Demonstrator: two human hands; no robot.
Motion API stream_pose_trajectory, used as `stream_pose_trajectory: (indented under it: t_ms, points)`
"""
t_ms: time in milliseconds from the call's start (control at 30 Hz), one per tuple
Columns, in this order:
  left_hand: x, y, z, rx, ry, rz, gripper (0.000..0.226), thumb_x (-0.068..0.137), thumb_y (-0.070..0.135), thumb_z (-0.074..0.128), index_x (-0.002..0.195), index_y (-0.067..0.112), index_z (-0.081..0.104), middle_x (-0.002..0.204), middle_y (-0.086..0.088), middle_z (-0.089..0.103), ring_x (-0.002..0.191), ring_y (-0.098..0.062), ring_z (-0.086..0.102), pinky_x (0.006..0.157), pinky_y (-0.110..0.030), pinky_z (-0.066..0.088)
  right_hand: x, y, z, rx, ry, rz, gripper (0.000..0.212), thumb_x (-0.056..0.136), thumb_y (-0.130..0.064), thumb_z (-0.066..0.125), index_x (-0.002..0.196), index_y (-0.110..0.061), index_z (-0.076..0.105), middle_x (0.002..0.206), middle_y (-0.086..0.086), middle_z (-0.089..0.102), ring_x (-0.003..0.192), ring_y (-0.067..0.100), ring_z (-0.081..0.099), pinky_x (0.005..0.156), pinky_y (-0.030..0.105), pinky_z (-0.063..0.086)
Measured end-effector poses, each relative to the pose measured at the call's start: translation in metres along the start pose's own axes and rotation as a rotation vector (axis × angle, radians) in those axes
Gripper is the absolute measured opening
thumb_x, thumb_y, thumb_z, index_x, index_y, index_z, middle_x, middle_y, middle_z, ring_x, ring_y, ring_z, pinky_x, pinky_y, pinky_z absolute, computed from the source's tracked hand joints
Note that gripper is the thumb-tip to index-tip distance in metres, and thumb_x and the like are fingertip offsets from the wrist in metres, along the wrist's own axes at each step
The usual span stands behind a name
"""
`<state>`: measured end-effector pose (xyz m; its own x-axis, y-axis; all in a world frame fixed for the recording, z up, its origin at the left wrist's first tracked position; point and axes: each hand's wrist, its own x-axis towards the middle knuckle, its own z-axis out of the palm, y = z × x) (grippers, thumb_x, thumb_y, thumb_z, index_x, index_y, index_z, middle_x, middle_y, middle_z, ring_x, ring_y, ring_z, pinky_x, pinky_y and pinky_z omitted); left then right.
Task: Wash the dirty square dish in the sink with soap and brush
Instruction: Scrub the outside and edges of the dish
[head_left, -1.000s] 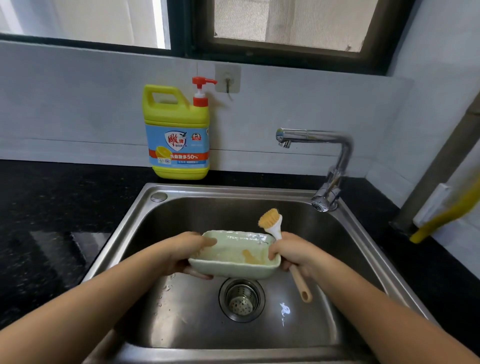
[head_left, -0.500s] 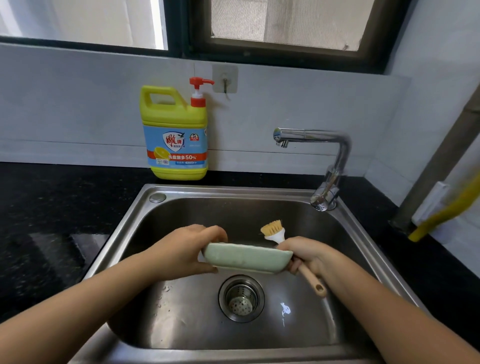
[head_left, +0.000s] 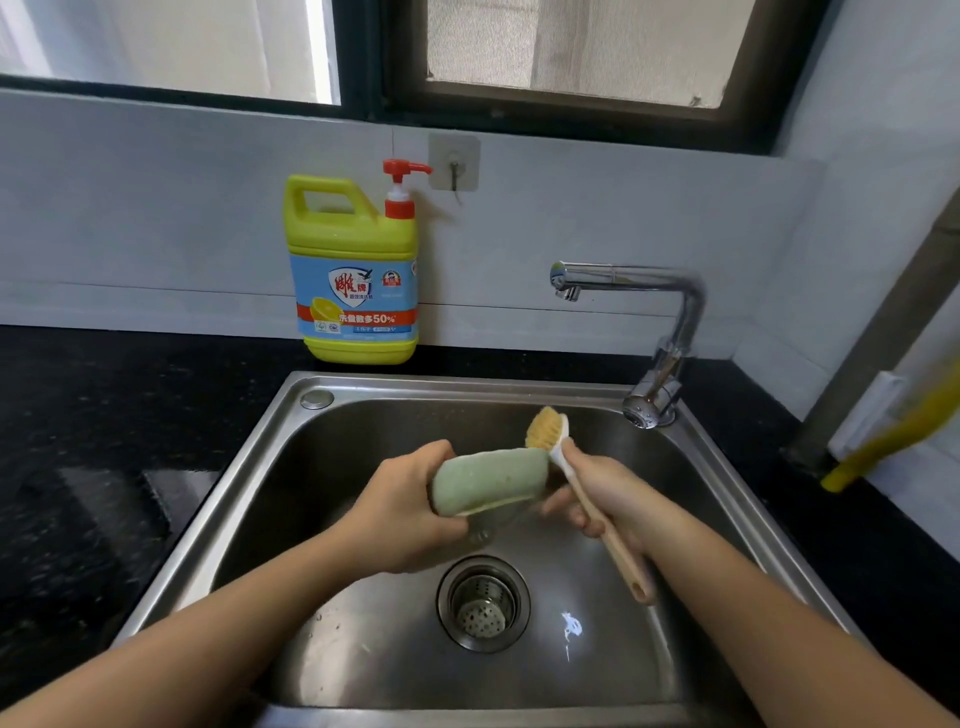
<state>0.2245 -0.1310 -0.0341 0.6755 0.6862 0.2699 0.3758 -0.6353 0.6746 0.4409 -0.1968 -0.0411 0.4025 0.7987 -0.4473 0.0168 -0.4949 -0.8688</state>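
Note:
The pale green square dish (head_left: 488, 480) hangs over the steel sink (head_left: 363, 410), tipped so its underside faces me and its inside is hidden. My left hand (head_left: 405, 512) grips its left edge. My right hand (head_left: 605, 491) holds the wooden-handled brush (head_left: 597, 512) just right of the dish, bristle head (head_left: 545, 427) up beside the dish's top right corner. A yellow soap jug (head_left: 356, 275) with a red pump stands on the counter behind the sink.
The chrome tap (head_left: 670, 332) rises at the sink's back right corner, spout pointing left with no water running. A strainer drain (head_left: 483, 603) sits in the basin floor. Black counter (head_left: 104, 441) flanks the sink. A yellow object (head_left: 893, 441) leans at far right.
The dish has been turned from open side up to bottom facing me, rising slightly. My right hand has let go of the dish's edge and now holds only the brush.

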Motion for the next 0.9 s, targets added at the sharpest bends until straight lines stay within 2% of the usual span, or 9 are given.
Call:
stream_pose_trajectory:
  t_ms: [100, 167, 233, 333, 500, 633, 733, 800, 900]
  points:
    - [0.003, -0.006, 0.006, -0.052, 0.091, -0.087, 0.031, 0.051, 0.031, 0.067, 0.068, 0.027, 0.042, 0.065, 0.007, 0.051, 0.059, -0.004, 0.047, 0.051, -0.015, 0.035, -0.016, -0.006, 0.003, -0.565, 0.205, -0.341, 0.043, 0.102, -0.037, 0.029, 0.144, -0.041, 0.027, 0.080, 0.005, 0.064, 0.059, 0.015, 0.056, 0.052, 0.025, 0.047]
    - [0.005, -0.010, 0.006, -0.105, 0.151, -0.132, 0.033, 0.056, 0.023, 0.074, 0.070, 0.026, 0.044, 0.067, 0.006, 0.051, 0.061, -0.005, 0.047, 0.051, -0.014, 0.037, -0.029, -0.009, 0.006, -0.925, 0.270, -0.481, 0.053, 0.102, -0.034, 0.029, 0.144, -0.053, 0.005, 0.084, 0.004, 0.058, 0.072, 0.021, 0.057, 0.067, 0.034, 0.046]
    - [0.006, -0.011, 0.004, -0.138, 0.178, -0.146, 0.036, 0.063, 0.010, 0.078, 0.072, 0.025, 0.046, 0.070, 0.007, 0.052, 0.064, -0.004, 0.049, 0.051, -0.012, 0.037, -0.042, -0.010, 0.015, -1.116, 0.330, -0.573, 0.057, 0.102, -0.030, 0.029, 0.144, -0.052, -0.001, 0.084, 0.003, 0.048, 0.076, 0.025, 0.054, 0.068, 0.035, 0.042]
    - [0.006, -0.011, 0.000, -0.184, 0.191, -0.141, 0.037, 0.066, 0.004, 0.077, 0.074, 0.025, 0.048, 0.073, 0.008, 0.053, 0.066, -0.003, 0.051, 0.051, -0.010, 0.038, -0.064, -0.016, 0.032, -1.205, 0.323, -0.634, 0.063, 0.101, -0.025, 0.032, 0.144, -0.052, -0.004, 0.078, 0.002, 0.036, 0.071, 0.027, 0.045, 0.064, 0.032, 0.033]
    - [0.007, -0.014, -0.001, -0.234, 0.185, -0.126, 0.033, 0.054, 0.015, 0.078, 0.074, 0.022, 0.052, 0.069, 0.007, 0.057, 0.061, 0.005, 0.054, 0.052, -0.008, 0.041, -0.090, -0.013, 0.059, -1.278, 0.229, -0.762, 0.071, 0.098, -0.019, 0.034, 0.143, -0.053, -0.010, 0.084, 0.003, 0.034, 0.087, 0.031, 0.057, 0.062, 0.034, 0.029]
    - [0.007, -0.017, -0.006, -0.178, 0.180, -0.124, 0.034, 0.054, 0.016, 0.076, 0.071, 0.023, 0.048, 0.068, 0.006, 0.054, 0.060, -0.004, 0.049, 0.050, -0.010, 0.039, -0.061, -0.012, 0.033, -1.255, 0.353, -0.530, 0.071, 0.097, -0.015, 0.032, 0.146, -0.049, -0.007, 0.087, 0.006, 0.039, 0.076, 0.028, 0.050, 0.066, 0.035, 0.034]
    - [0.007, -0.019, -0.007, -0.159, 0.171, -0.105, 0.037, 0.058, 0.013, 0.079, 0.072, 0.024, 0.047, 0.068, 0.006, 0.053, 0.061, 0.001, 0.051, 0.052, -0.010, 0.040, -0.056, -0.011, 0.026, -1.243, 0.364, -0.438, 0.071, 0.096, -0.013, 0.032, 0.147, -0.046, -0.005, 0.086, 0.006, 0.041, 0.073, 0.026, 0.045, 0.066, 0.034, 0.035]
    - [0.008, -0.020, -0.006, -0.176, 0.168, -0.123, 0.032, 0.053, 0.021, 0.073, 0.072, 0.022, 0.048, 0.068, 0.006, 0.055, 0.060, 0.006, 0.051, 0.052, -0.010, 0.040, -0.068, -0.010, 0.043, -1.228, 0.306, -0.525, 0.070, 0.098, -0.016, 0.031, 0.145, -0.048, -0.009, 0.086, 0.006, 0.039, 0.074, 0.024, 0.043, 0.066, 0.034, 0.034]
    - [0.007, -0.021, -0.006, -0.225, 0.179, -0.152, 0.032, 0.056, 0.016, 0.077, 0.074, 0.019, 0.050, 0.070, 0.004, 0.057, 0.060, 0.000, 0.053, 0.051, -0.014, 0.043, -0.084, -0.007, 0.066, -1.252, 0.279, -0.723, 0.071, 0.099, -0.017, 0.030, 0.142, -0.050, -0.015, 0.084, 0.005, 0.036, 0.070, 0.023, 0.038, 0.063, 0.035, 0.031]
